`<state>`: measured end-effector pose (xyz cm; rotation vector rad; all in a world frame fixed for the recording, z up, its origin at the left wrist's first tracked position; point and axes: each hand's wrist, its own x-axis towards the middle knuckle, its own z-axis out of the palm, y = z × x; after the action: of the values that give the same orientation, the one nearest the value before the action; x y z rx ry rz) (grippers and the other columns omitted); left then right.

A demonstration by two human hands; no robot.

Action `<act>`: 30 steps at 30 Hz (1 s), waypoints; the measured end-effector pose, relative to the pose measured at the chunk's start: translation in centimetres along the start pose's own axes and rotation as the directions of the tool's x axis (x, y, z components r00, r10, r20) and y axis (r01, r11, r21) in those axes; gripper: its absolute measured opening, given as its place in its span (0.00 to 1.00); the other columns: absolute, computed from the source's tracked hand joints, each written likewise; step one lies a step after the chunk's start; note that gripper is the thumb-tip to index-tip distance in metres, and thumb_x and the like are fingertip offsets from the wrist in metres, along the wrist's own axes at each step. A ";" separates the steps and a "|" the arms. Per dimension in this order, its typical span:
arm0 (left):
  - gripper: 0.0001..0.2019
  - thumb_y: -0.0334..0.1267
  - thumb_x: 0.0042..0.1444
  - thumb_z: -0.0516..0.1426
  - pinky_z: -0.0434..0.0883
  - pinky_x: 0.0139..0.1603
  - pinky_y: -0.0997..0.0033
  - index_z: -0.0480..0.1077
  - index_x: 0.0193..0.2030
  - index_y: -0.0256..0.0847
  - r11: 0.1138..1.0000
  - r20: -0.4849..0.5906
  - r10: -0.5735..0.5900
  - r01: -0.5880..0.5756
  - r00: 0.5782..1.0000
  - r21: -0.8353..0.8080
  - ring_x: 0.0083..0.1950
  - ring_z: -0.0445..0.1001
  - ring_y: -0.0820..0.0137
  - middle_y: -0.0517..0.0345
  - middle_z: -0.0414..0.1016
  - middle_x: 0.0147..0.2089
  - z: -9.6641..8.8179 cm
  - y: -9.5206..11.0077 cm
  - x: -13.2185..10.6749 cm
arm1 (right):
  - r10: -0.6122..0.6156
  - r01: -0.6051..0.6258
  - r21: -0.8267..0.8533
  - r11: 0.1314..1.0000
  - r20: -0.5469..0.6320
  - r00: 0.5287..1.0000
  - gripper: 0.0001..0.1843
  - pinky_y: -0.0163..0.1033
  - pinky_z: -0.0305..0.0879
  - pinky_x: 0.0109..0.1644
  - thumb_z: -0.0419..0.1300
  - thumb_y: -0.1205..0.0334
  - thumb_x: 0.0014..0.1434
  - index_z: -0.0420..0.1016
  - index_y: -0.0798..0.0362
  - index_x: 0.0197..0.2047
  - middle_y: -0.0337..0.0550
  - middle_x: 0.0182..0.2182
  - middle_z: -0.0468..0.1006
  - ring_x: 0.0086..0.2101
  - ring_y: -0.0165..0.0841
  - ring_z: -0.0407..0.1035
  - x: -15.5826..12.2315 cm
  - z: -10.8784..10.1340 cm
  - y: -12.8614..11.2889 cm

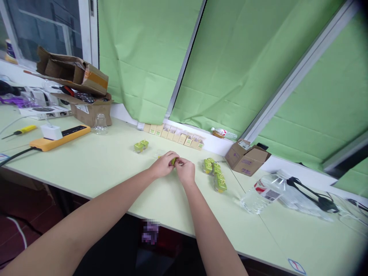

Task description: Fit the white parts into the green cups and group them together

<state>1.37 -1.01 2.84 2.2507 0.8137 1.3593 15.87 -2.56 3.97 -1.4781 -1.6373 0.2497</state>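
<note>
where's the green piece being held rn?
Head view, centre of the table: the green piece is pinched between the left hand and right hand, with a row of green pieces to its right.

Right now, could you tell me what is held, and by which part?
Left hand and right hand together pinch a small green item; its held part is hidden.

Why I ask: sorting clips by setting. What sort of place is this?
Likely a packing workroom: long worktable, tiny boxes lined along the wall, groups of green pieces, a green piece pinched between left hand and right hand.
</note>
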 end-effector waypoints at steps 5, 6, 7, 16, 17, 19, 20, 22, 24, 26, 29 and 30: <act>0.24 0.21 0.45 0.51 0.70 0.41 0.68 0.71 0.48 0.43 1.000 -0.014 0.004 -0.004 1.000 0.000 0.41 0.72 0.68 0.53 0.71 0.50 0.0 0.3 0.0 | -0.066 0.066 -0.033 0.997 -0.023 0.998 0.12 0.35 0.61 0.34 0.56 0.57 0.55 0.80 0.47 0.28 0.36 0.26 0.81 0.24 0.32 0.68 -0.2 0.2 0.0; 0.24 0.21 0.45 0.51 0.70 0.41 0.68 0.71 0.48 0.43 1.000 -0.015 0.007 -0.007 1.000 -0.004 0.41 0.72 0.68 0.53 0.72 0.50 0.0 0.2 0.0 | -0.075 0.074 -0.034 0.997 -0.021 0.997 0.12 0.35 0.61 0.34 0.55 0.57 0.55 0.80 0.47 0.28 0.36 0.26 0.81 0.24 0.32 0.68 -0.3 0.2 0.1; 0.24 0.21 0.45 0.51 0.70 0.41 0.69 0.71 0.48 0.43 1.000 -0.014 0.008 -0.009 1.000 -0.009 0.40 0.72 0.69 0.53 0.72 0.50 0.0 0.1 0.0 | -0.081 0.080 -0.032 0.996 -0.012 0.997 0.12 0.35 0.61 0.34 0.55 0.57 0.55 0.80 0.47 0.28 0.36 0.26 0.80 0.24 0.32 0.68 -0.3 0.1 0.1; 0.21 0.27 0.49 0.57 0.71 0.38 0.68 0.69 0.51 0.41 0.994 -0.067 -0.079 0.073 0.995 -0.077 0.33 0.70 0.73 0.50 0.70 0.53 0.4 -2.2 0.3 | -0.093 0.082 0.105 0.991 0.106 0.990 0.15 0.36 0.66 0.40 0.53 0.55 0.60 0.80 0.46 0.42 0.37 0.36 0.82 0.30 0.32 0.73 0.3 -0.9 0.1; 0.21 0.27 0.49 0.58 0.71 0.38 0.68 0.69 0.52 0.41 0.994 -0.074 -0.083 0.077 0.994 -0.082 0.33 0.70 0.73 0.50 0.70 0.53 0.4 -2.4 0.3 | -0.072 0.062 0.118 0.991 0.086 0.994 0.14 0.37 0.67 0.40 0.53 0.55 0.60 0.80 0.46 0.42 0.37 0.37 0.82 0.30 0.32 0.74 0.4 -0.9 0.2; 0.21 0.28 0.50 0.58 0.72 0.39 0.68 0.69 0.52 0.41 0.993 -0.078 -0.085 0.078 0.993 -0.085 0.33 0.70 0.74 0.50 0.70 0.53 0.4 -2.5 0.3 | -0.026 0.020 0.136 0.990 0.042 0.999 0.13 0.37 0.68 0.39 0.56 0.54 0.58 0.79 0.47 0.41 0.38 0.37 0.82 0.28 0.31 0.73 0.6 -0.9 0.5; 0.21 0.29 0.50 0.59 0.72 0.39 0.68 0.69 0.52 0.42 0.993 -0.079 -0.088 0.081 0.993 -0.085 0.32 0.70 0.74 0.50 0.70 0.53 0.3 -2.4 0.3 | 0.000 -0.003 0.149 0.989 0.025 1.000 0.12 0.38 0.69 0.38 0.57 0.53 0.57 0.78 0.48 0.40 0.39 0.37 0.82 0.27 0.30 0.73 0.7 -0.9 0.6; 0.20 0.30 0.50 0.59 0.72 0.39 0.67 0.69 0.52 0.42 0.992 -0.086 -0.094 0.086 0.992 -0.087 0.33 0.70 0.73 0.50 0.70 0.54 0.3 -2.3 0.3 | 0.061 -0.064 0.206 0.976 0.022 0.998 0.14 0.37 0.70 0.35 0.60 0.52 0.54 0.76 0.50 0.41 0.41 0.39 0.81 0.27 0.30 0.73 1.0 -0.7 0.9; 0.20 0.30 0.50 0.59 0.72 0.39 0.67 0.69 0.52 0.42 0.992 -0.095 -0.092 0.083 0.991 -0.094 0.34 0.72 0.72 0.50 0.71 0.54 0.2 -2.2 0.3 | 0.126 -0.143 0.300 0.943 0.075 0.989 0.18 0.37 0.71 0.31 0.62 0.51 0.52 0.74 0.51 0.44 0.45 0.41 0.80 0.30 0.32 0.74 1.2 -0.6 1.1; 0.20 0.31 0.51 0.59 0.73 0.40 0.68 0.69 0.52 0.41 0.992 -0.099 -0.081 0.071 0.992 -0.104 0.36 0.73 0.71 0.49 0.71 0.54 0.3 -2.2 0.4 | 0.171 -0.216 0.394 0.893 0.148 0.974 0.20 0.36 0.72 0.28 0.63 0.51 0.52 0.73 0.52 0.45 0.48 0.43 0.79 0.33 0.34 0.76 1.3 -0.4 1.2; 0.20 0.31 0.52 0.58 0.73 0.40 0.68 0.69 0.53 0.41 0.992 -0.098 -0.063 0.052 0.993 -0.116 0.38 0.74 0.70 0.49 0.71 0.53 0.4 -2.2 0.4 | 0.200 -0.279 0.490 0.826 0.208 0.957 0.19 0.36 0.73 0.27 0.64 0.53 0.52 0.72 0.53 0.44 0.49 0.42 0.80 0.33 0.35 0.77 1.4 -0.4 1.1; 0.20 0.31 0.52 0.58 0.73 0.40 0.69 0.69 0.53 0.41 0.992 -0.097 -0.060 0.049 0.993 -0.119 0.39 0.74 0.70 0.49 0.71 0.53 0.5 -2.2 0.4 | 0.207 -0.292 0.513 0.807 0.218 0.954 0.18 0.36 0.73 0.27 0.65 0.54 0.52 0.72 0.53 0.44 0.49 0.41 0.80 0.33 0.35 0.77 1.4 -0.4 1.0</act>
<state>1.32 0.95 1.62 2.0717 0.8015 1.4647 16.99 -1.19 4.17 -1.2422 -1.3226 0.9214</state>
